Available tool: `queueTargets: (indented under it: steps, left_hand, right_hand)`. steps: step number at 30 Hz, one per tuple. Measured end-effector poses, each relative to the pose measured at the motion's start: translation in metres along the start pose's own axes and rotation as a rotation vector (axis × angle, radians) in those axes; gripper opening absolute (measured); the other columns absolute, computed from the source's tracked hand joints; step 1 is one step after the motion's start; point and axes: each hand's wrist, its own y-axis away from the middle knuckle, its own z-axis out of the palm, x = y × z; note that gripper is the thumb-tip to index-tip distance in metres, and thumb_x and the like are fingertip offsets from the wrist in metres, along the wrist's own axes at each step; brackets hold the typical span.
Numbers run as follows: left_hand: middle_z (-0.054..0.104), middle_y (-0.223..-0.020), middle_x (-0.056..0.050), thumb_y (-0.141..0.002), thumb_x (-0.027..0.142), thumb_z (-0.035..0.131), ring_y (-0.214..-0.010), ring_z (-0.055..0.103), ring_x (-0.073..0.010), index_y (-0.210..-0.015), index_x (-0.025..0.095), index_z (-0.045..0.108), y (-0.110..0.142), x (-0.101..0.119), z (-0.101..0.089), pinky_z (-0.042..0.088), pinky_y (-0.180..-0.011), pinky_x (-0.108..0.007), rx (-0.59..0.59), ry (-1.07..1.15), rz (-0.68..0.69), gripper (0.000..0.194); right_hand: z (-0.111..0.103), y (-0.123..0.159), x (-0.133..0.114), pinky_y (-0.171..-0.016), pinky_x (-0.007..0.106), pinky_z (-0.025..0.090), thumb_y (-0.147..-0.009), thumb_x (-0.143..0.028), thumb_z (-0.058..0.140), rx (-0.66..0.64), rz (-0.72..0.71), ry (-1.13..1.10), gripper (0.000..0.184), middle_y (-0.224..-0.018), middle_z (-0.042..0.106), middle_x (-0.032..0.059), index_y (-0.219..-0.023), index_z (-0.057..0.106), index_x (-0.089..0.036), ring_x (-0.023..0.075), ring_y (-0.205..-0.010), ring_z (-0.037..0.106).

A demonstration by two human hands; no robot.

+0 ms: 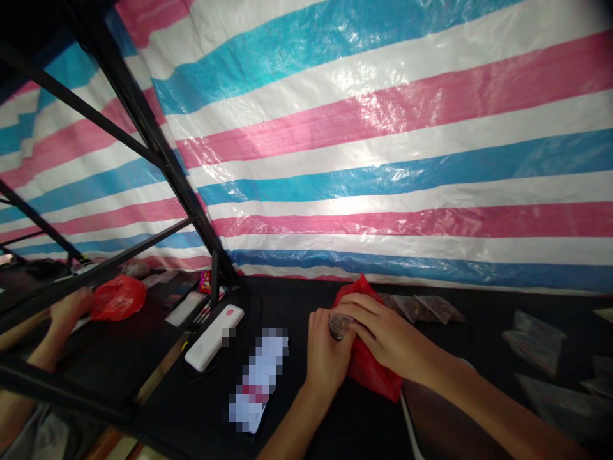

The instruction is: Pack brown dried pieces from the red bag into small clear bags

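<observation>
My left hand [326,354] is closed, its fingers and thumb pinching a small clear plastic bag [340,324]. From the right, my right hand [380,329] reaches over with bent fingers closed on the same bag. What is inside the bag is hard to make out. Behind and below my hands lies a crumpled red plastic bag [376,374], partly covered by my right hand and wrist. Just beyond it, several small clear bags with brown contents [438,308] lie in a row on the black table [292,297].
Flat clear bags [535,342] lie at the right. A dark brown, light-edged object [445,425] sits under my right forearm. A pixelated phone-like object [261,380] and a white power strip [214,338] lie left. Beyond black metal bars [165,163], another person's hand [71,310] touches a red bag [119,298].
</observation>
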Motion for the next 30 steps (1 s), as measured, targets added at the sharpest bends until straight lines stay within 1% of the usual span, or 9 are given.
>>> queueTargets:
  steps: [3,7,10,14,17,21,26,28,30]
  left_hand:
    - [0.065,-0.093,-0.004,-0.088,0.019,0.071,-0.092,0.056,-0.0249,-0.092,0.021,0.064,0.000,-0.002,0.000,0.042,-0.082,-0.036,-0.007,0.005,0.008,0.008]
    - [0.065,-0.093,-0.004,-0.089,0.020,0.071,-0.092,0.056,-0.0251,-0.091,0.021,0.065,0.000,-0.002,0.000,0.041,-0.080,-0.035,-0.020,0.022,0.033,0.006]
    - [0.064,-0.091,-0.004,-0.088,0.019,0.071,-0.091,0.056,-0.0246,-0.090,0.021,0.065,0.000,-0.002,-0.001,0.041,-0.080,-0.035,-0.013,0.023,0.011,0.006]
    - [0.065,-0.091,-0.003,-0.086,0.017,0.072,-0.091,0.057,-0.0239,-0.088,0.021,0.064,-0.002,-0.001,-0.001,0.042,-0.081,-0.034,0.012,0.038,-0.015,0.009]
    - [0.065,-0.090,-0.003,-0.087,0.019,0.073,-0.089,0.058,-0.0228,-0.087,0.022,0.066,-0.003,0.000,0.000,0.043,-0.081,-0.034,0.005,0.059,-0.018,0.008]
    - [0.063,-0.090,-0.003,-0.091,0.021,0.070,-0.088,0.059,-0.0212,-0.087,0.021,0.067,-0.003,0.001,0.001,0.044,-0.080,-0.032,0.011,0.111,-0.033,0.005]
    - [0.059,-0.090,-0.002,-0.093,0.032,0.070,-0.079,0.058,-0.0177,-0.083,0.021,0.061,-0.005,0.004,-0.001,0.046,-0.073,-0.030,0.084,0.155,-0.084,0.017]
    - [0.058,-0.089,-0.002,-0.095,0.033,0.068,-0.080,0.058,-0.0179,-0.083,0.021,0.059,-0.005,0.005,-0.002,0.046,-0.075,-0.030,0.086,0.137,-0.091,0.019]
    - [0.057,-0.090,-0.002,-0.096,0.032,0.066,-0.082,0.058,-0.0187,-0.085,0.022,0.056,-0.005,0.004,-0.003,0.047,-0.077,-0.031,0.089,0.105,-0.105,0.018]
  right_hand:
    - [-0.003,0.000,-0.005,-0.114,0.039,0.047,-0.102,-0.013,0.051,-0.014,0.032,-0.010,0.046,-0.140,0.061,0.0068,-0.144,0.059,-0.031,0.0224,-0.131,0.058]
    - [-0.004,0.000,-0.007,-0.102,0.038,0.054,-0.100,-0.024,0.064,-0.019,0.110,0.017,0.036,-0.125,0.067,0.0063,-0.135,0.064,-0.030,0.0238,-0.113,0.066]
    - [-0.003,0.000,-0.006,-0.106,0.037,0.051,-0.101,-0.021,0.059,0.005,0.093,0.021,0.030,-0.129,0.066,0.0064,-0.130,0.065,-0.028,0.0229,-0.119,0.064]
    - [-0.002,0.001,-0.004,-0.115,0.037,0.046,-0.102,-0.011,0.050,0.008,0.028,0.015,0.038,-0.140,0.061,0.0070,-0.133,0.064,-0.028,0.0215,-0.131,0.058]
    - [-0.002,0.002,-0.004,-0.112,0.036,0.049,-0.101,-0.008,0.048,0.021,-0.006,0.001,0.041,-0.138,0.061,0.0074,-0.133,0.064,-0.028,0.0210,-0.129,0.059]
    - [-0.003,0.001,-0.006,-0.109,0.037,0.052,-0.103,-0.011,0.047,0.092,-0.031,0.006,0.037,-0.135,0.062,0.0075,-0.130,0.065,-0.029,0.0215,-0.125,0.061]
    - [-0.013,-0.003,-0.004,-0.108,0.040,0.052,-0.104,-0.017,0.050,0.211,0.017,0.032,0.031,-0.131,0.063,0.0078,-0.128,0.064,-0.029,0.0227,-0.120,0.064]
    - [-0.018,-0.003,-0.001,-0.108,0.040,0.051,-0.102,-0.015,0.051,0.184,0.048,0.054,0.030,-0.129,0.064,0.0073,-0.125,0.065,-0.028,0.0228,-0.120,0.064]
    - [-0.020,-0.002,0.005,-0.102,0.038,0.052,-0.099,-0.013,0.053,0.083,0.097,0.078,0.028,-0.124,0.067,0.0059,-0.118,0.067,-0.028,0.0223,-0.114,0.066]
